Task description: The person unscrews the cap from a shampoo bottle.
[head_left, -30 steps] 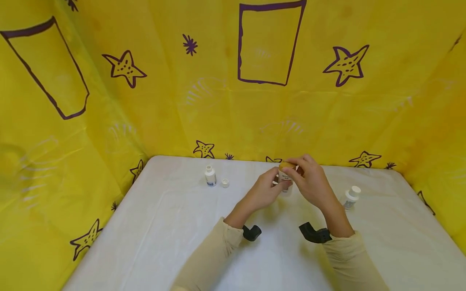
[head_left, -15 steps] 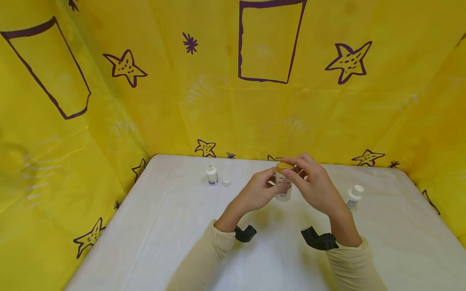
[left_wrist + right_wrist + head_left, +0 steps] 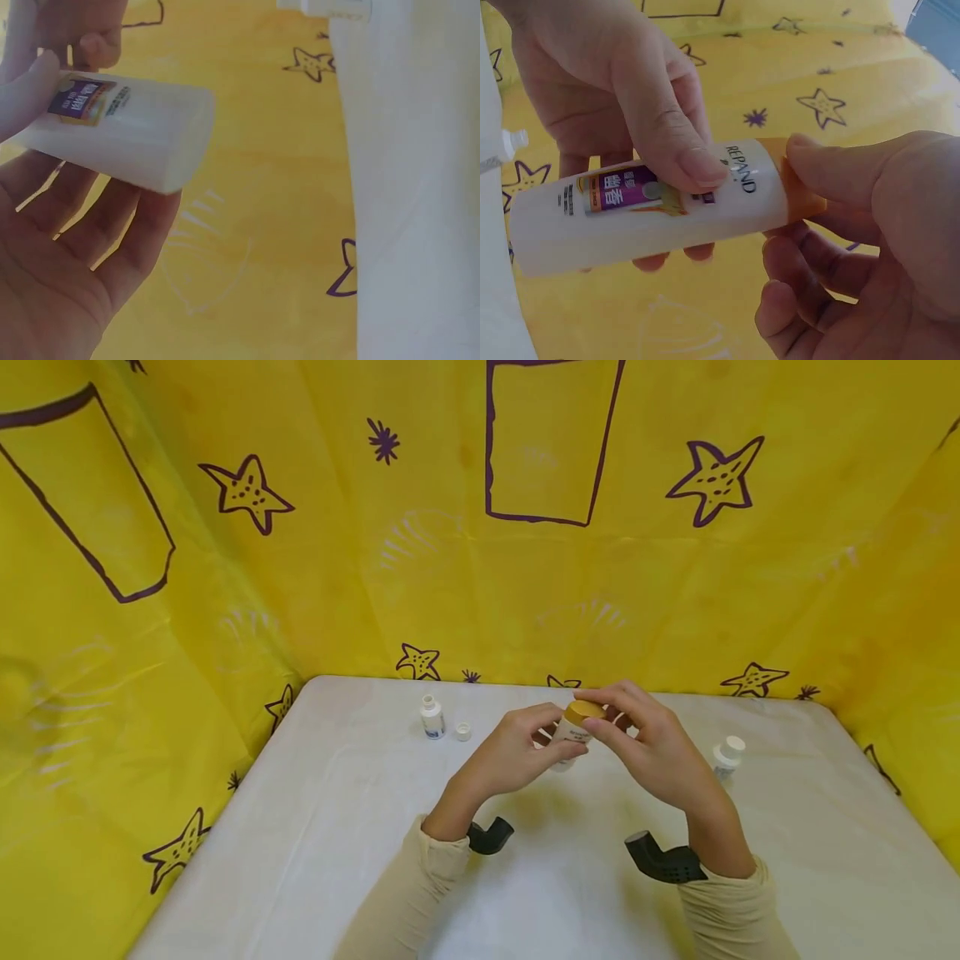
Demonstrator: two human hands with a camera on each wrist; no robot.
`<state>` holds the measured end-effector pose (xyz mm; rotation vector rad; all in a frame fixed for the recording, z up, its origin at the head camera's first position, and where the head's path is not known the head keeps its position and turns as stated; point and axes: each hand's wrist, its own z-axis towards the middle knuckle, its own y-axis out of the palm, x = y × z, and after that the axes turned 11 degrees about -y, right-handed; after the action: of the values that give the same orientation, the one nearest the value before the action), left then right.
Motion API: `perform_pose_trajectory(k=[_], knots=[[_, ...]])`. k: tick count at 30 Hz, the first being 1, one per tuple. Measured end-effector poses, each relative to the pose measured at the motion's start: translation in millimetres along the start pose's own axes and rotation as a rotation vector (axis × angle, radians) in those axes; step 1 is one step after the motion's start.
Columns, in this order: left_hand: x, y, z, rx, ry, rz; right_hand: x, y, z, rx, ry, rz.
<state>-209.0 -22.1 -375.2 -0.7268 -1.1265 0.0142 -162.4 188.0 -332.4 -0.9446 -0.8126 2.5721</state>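
A white shampoo bottle with a purple label and a golden-orange cap is held in the air above the table, tilted with its cap toward the right. My left hand grips its body, thumb across the label side and fingers beneath, as the right wrist view shows. With thumb and fingers, my right hand pinches the cap, which sits against the bottle's shoulder. In the left wrist view the bottle's translucent base points away from the palm.
Farther left on the white-covered table stand a small uncapped white bottle and, beside it, a small white cap. A capped white bottle stands right of my right hand. A yellow patterned curtain borders the table.
The shampoo bottle has gone from upright to tilted, its base swinging left. My left hand has shifted a little left with it; my right fingers stay at the cap.
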Motion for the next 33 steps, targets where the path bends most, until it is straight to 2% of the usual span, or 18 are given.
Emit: perform_pose_trajectory(k=[3,9,16,27,30,33], knots=[[-0.1,-2.4,-0.1,0.011,0.039,0.03,0.4,-0.8,-1.7,0.01,-0.005,0.009],[0.1,-3.4,-1.1,-0.015,0.015,0.047,1.6,2.4,-1.2,0.033,-0.026,0.011],[4.7,-6.8,-2.2,-0.004,0.01,0.062,2.8,5.6,-1.9,0.041,-0.059,0.091],[4.2,-9.3,-2.2,-0.17,-0.015,-0.068,9.2,-1.8,-7.2,-0.063,-0.12,0.213],[2.8,-9.3,-2.2,-0.19,-0.013,-0.083,10.5,-2.2,-6.9,-0.082,-0.133,0.271],[2.9,-9.1,-2.2,-0.175,-0.011,-0.089,10.2,-1.4,-5.9,-0.066,-0.128,0.299]])
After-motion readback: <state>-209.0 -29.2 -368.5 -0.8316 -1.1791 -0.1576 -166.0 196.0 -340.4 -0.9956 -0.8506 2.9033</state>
